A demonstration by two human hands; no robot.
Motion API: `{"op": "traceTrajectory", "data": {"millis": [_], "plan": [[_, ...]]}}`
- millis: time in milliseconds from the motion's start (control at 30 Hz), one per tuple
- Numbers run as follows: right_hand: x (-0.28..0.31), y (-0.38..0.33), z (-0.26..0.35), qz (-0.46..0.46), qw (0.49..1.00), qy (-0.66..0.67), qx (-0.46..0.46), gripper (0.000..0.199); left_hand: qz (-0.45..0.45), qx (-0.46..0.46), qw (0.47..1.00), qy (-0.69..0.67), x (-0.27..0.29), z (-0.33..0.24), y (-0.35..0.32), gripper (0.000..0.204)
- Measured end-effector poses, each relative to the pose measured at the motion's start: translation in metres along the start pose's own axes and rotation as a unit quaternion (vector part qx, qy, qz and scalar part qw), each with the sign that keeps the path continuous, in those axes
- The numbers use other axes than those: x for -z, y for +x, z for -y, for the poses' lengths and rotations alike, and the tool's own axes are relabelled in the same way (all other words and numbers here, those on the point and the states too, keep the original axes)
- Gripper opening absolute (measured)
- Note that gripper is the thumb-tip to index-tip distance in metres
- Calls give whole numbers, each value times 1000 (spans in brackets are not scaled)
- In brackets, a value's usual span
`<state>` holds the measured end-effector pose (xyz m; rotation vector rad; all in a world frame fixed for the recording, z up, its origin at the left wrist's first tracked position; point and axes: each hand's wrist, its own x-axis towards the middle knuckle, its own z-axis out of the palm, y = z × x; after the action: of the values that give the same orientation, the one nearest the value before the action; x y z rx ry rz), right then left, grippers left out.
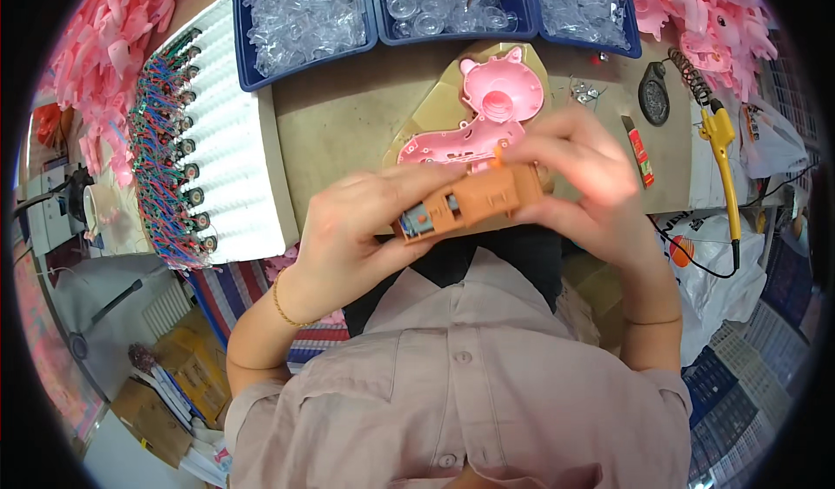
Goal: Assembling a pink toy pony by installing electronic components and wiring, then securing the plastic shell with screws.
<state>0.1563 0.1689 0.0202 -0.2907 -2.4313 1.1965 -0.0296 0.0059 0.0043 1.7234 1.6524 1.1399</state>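
Between my two hands is an orange plastic housing (474,204), held over the table's near edge. My left hand (352,215) grips its left end with the thumb below and the fingers above. Grey parts and a bit of blue show in an opening at that end. My right hand (584,180) is closed around the right end, slightly blurred. By its fingertips a small bright orange piece (499,151) sticks up. Just beyond lies a pink animal-shaped plastic half shell (504,89), hollow side up, on a tan pad (432,106); my hands and the housing partly cover it.
Blue bins (372,28) of clear plastic parts line the back. At left, a white ribbed tray (248,141) holds wired small round parts (187,145). Pink pieces (113,45) pile up at both far corners. To the right are a red stick-like tool (637,151), a dark oval object (654,96) and a yellow corded tool (720,145).
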Motion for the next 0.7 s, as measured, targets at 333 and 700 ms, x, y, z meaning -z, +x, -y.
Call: {"op": "traceTrajectory", "data": {"millis": [333,700], "plan": [[6,5,-36,93,984,-124,-82,39,-201,31,973,112,-70,17,-1,54],[7,-34,-40,-85,982,-70,-152,27,-79,422,903,-14,74,20,-60,11]]}}
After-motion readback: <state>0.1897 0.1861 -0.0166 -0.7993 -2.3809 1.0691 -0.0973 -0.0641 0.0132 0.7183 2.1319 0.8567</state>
